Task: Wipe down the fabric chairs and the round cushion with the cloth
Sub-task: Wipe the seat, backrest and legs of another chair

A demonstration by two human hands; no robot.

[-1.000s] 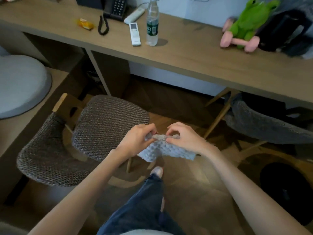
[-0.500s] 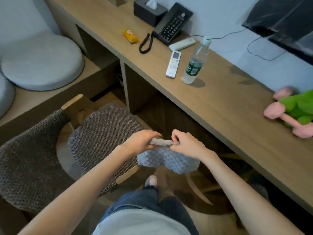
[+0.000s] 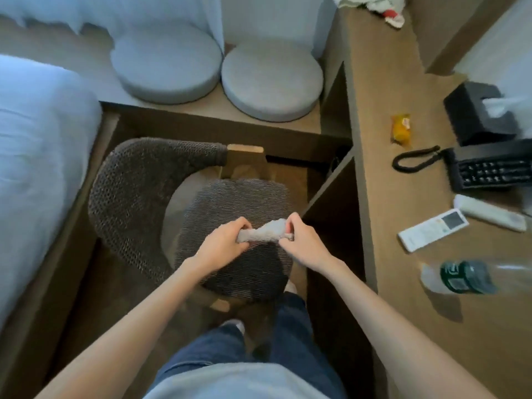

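Both hands (image 3: pixel 223 244) (image 3: pixel 302 240) curled, gripping bunched cloth (image 3: pixel 263 232)

I can read nothing from here: the green label on the water bottle (image 3: pixel 460 279) is blurred, and the markings on the phone (image 3: pixel 495 174) and the remote (image 3: pixel 431 230) are too small.

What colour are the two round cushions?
Both round cushions are pale blue-grey, shown best in the head view.

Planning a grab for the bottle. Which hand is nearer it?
Right. The right hand holds the cloth end toward the bottle; the left hand holds the far end.
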